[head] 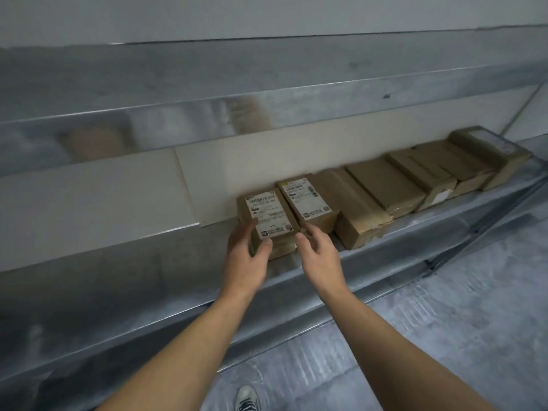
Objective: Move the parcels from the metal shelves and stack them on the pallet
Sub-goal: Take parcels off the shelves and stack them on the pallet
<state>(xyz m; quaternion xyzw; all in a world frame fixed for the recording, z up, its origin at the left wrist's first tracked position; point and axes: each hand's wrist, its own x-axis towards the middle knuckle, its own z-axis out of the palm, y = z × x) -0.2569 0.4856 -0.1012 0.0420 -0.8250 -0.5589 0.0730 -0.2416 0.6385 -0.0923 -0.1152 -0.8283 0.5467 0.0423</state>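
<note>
Labelled parcel (pixel 268 221) sits on the metal shelf (pixel 415 232), between both hands. Left hand (pixel 246 256) grasps its left side, thumb on top. Right hand (pixel 320 259) is at its right front corner, fingers beside the next parcel (pixel 308 200); whether it grasps cannot be told.

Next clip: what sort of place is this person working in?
Probably a warehouse or parcel depot: a long metal shelf holds a row of taped brown parcels, some bearing barcode shipping labels, above a bare grey floor.
</note>
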